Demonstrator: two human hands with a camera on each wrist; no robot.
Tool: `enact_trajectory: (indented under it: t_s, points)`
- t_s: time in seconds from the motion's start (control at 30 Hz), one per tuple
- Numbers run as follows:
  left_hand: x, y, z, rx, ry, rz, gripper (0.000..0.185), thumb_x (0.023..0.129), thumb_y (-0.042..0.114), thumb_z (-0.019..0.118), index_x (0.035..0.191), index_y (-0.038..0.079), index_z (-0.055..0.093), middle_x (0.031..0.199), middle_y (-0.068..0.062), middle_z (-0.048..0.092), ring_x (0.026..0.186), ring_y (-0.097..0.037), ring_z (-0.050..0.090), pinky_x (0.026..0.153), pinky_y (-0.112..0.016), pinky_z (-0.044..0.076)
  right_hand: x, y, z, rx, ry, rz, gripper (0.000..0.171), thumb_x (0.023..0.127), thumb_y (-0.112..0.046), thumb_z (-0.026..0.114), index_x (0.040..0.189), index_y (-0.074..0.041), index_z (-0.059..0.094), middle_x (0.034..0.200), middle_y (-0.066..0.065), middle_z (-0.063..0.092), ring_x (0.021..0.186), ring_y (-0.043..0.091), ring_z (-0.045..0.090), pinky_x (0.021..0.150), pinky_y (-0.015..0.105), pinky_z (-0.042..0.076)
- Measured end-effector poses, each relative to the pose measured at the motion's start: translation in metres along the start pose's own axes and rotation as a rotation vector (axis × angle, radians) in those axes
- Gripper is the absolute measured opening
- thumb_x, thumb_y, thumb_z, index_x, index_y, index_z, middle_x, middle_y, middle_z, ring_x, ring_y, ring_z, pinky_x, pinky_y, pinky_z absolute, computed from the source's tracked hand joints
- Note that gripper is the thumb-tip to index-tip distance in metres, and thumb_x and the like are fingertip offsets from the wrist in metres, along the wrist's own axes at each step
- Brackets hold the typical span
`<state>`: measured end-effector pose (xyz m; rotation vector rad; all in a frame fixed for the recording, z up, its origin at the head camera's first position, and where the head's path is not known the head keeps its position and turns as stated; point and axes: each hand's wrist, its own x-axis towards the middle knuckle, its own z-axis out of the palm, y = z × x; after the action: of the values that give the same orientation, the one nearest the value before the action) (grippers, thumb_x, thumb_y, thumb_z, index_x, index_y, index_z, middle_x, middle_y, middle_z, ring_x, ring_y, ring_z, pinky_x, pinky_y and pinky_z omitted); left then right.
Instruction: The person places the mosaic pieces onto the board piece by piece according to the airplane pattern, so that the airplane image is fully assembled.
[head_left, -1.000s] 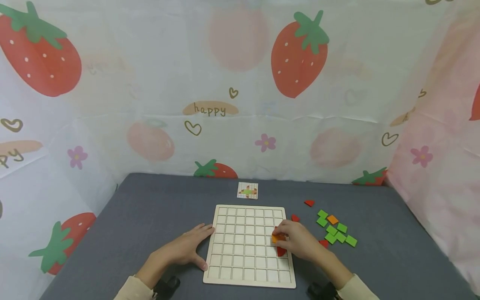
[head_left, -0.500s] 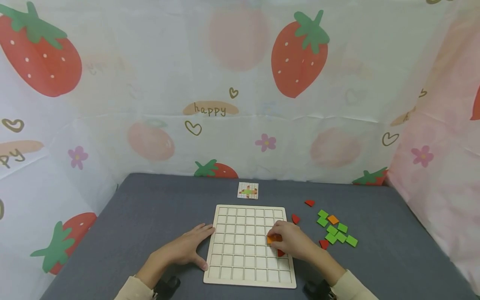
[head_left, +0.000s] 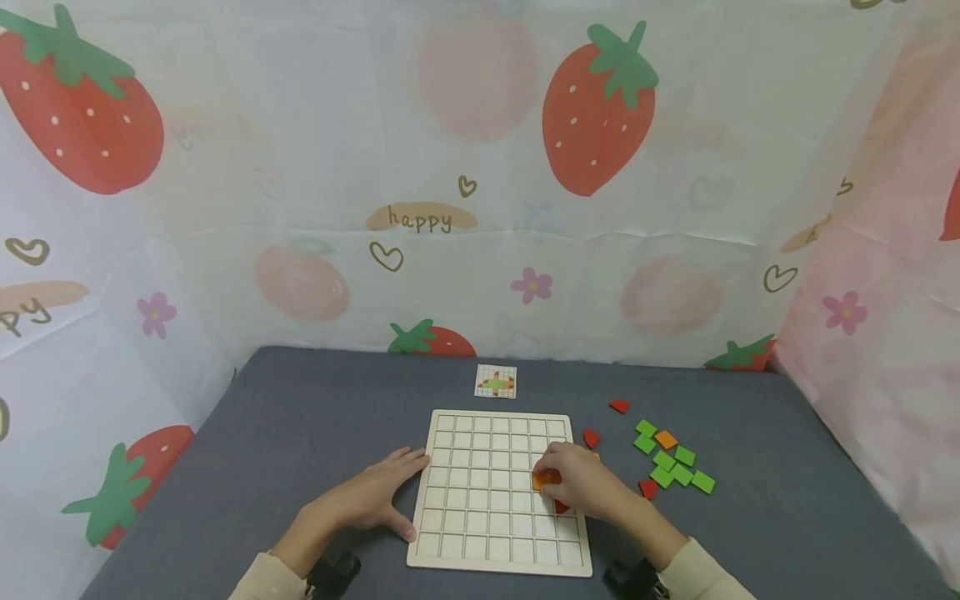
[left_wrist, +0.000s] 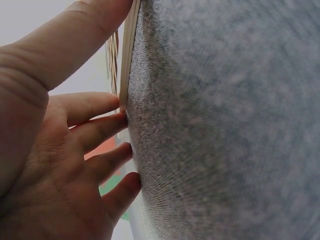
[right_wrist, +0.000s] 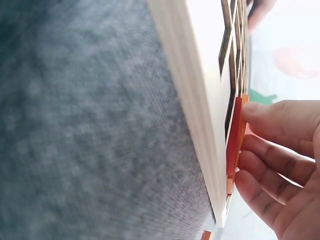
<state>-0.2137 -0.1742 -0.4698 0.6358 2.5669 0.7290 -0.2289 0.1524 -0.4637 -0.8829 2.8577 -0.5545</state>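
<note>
Head view, right hand (head_left: 583,482) pinching orange tile (head_left: 545,479) near board (head_left: 498,557) right edge

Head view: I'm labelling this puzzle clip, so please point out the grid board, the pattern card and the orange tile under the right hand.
grid board (head_left: 480,492): head view, bare cells mid-board.
pattern card (head_left: 496,382): head view, card's centre.
orange tile (head_left: 543,480): head view, exposed face beside the fingertips.
</note>
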Motion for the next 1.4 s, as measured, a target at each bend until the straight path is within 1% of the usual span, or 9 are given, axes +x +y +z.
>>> enact_trajectory:
  t_s: [0.23, 0.37, 0.6, 0.73, 0.87, 0.97, 1.07, 1.23, 1.4]
  points:
    - [0.0, 0.0, 0.0, 0.013, 0.003, 0.011, 0.104, 0.056, 0.048, 0.076, 0.142, 0.011, 0.029, 0.148, -0.011, 0.027, 0.139, -0.035, 0.017, 0.105, -0.058, 0.023, 0.0, 0.0, 0.0, -0.025, 0.002, -0.019, 0.013, 0.08, -0.021, 0.065, 0.092, -0.018, 0.069, 0.09, -0.007, 0.061, 0.082, 0.008, 0.054, 0.068, 0.024, 0.047]
    - [-0.001, 0.0, 0.0, 0.016, 0.009, 0.02, 0.104, 0.056, 0.048, 0.076, 0.142, 0.01, 0.03, 0.148, -0.012, 0.027, 0.139, -0.035, 0.018, 0.105, -0.058, 0.023, 0.0, -0.001, 0.0, -0.02, 0.002, -0.012, 0.014, 0.08, -0.02, 0.066, 0.093, -0.017, 0.07, 0.089, -0.007, 0.059, 0.081, 0.007, 0.052, 0.067, 0.023, 0.046]
    - [-0.001, 0.0, 0.0, 0.021, 0.01, 0.019, 0.104, 0.056, 0.048, 0.076, 0.142, 0.01, 0.03, 0.148, -0.012, 0.028, 0.139, -0.035, 0.018, 0.104, -0.059, 0.022, -0.002, -0.001, -0.001, 0.068, 0.001, 0.007, 0.014, 0.079, -0.018, 0.065, 0.093, -0.016, 0.07, 0.086, -0.008, 0.056, 0.076, 0.006, 0.049, 0.062, 0.019, 0.042]
    - [0.0, -0.002, 0.001, 0.019, 0.006, 0.013, 0.104, 0.057, 0.05, 0.075, 0.142, 0.011, 0.029, 0.148, -0.01, 0.027, 0.139, -0.034, 0.017, 0.104, -0.06, 0.022, -0.004, 0.0, -0.004, 0.115, -0.009, 0.018, 0.015, 0.081, -0.019, 0.065, 0.094, -0.015, 0.069, 0.087, -0.008, 0.056, 0.077, 0.007, 0.05, 0.062, 0.018, 0.043]
    - [0.001, -0.002, 0.002, 0.03, 0.015, 0.016, 0.104, 0.056, 0.05, 0.075, 0.142, 0.011, 0.03, 0.148, -0.011, 0.027, 0.139, -0.034, 0.018, 0.103, -0.06, 0.023, -0.008, 0.003, -0.012, 0.192, 0.01, 0.025, 0.015, 0.083, -0.017, 0.063, 0.096, -0.013, 0.069, 0.091, -0.003, 0.058, 0.078, 0.008, 0.052, 0.062, 0.018, 0.045]
    - [0.001, -0.002, 0.002, 0.041, 0.02, 0.016, 0.104, 0.056, 0.05, 0.076, 0.142, 0.011, 0.03, 0.148, -0.01, 0.028, 0.139, -0.034, 0.018, 0.103, -0.06, 0.023, -0.011, 0.008, -0.018, 0.213, 0.035, 0.028, 0.015, 0.083, -0.015, 0.062, 0.096, -0.012, 0.069, 0.092, 0.0, 0.059, 0.076, 0.008, 0.051, 0.061, 0.019, 0.044]
    - [0.001, -0.001, 0.001, 0.038, 0.018, 0.01, 0.105, 0.056, 0.049, 0.076, 0.142, 0.011, 0.03, 0.148, -0.01, 0.028, 0.139, -0.034, 0.018, 0.103, -0.06, 0.022, -0.013, 0.014, -0.023, 0.188, 0.05, 0.055, 0.015, 0.083, -0.016, 0.063, 0.096, -0.013, 0.069, 0.091, -0.001, 0.06, 0.075, 0.008, 0.05, 0.06, 0.019, 0.043]
    - [0.001, -0.001, 0.001, 0.035, 0.018, 0.015, 0.105, 0.055, 0.049, 0.076, 0.141, 0.01, 0.03, 0.148, -0.011, 0.028, 0.138, -0.035, 0.018, 0.104, -0.06, 0.022, -0.016, 0.023, -0.028, 0.157, 0.061, 0.127, 0.016, 0.083, -0.019, 0.064, 0.096, -0.013, 0.069, 0.089, -0.004, 0.059, 0.077, 0.009, 0.052, 0.062, 0.018, 0.045]
    - [0.001, -0.001, 0.001, 0.031, 0.015, 0.016, 0.105, 0.056, 0.049, 0.076, 0.142, 0.01, 0.03, 0.148, -0.011, 0.028, 0.138, -0.035, 0.018, 0.104, -0.059, 0.022, -0.023, 0.029, -0.032, 0.184, 0.039, 0.151, 0.019, 0.081, -0.018, 0.065, 0.098, -0.011, 0.068, 0.09, 0.0, 0.059, 0.075, 0.01, 0.05, 0.06, 0.02, 0.044]
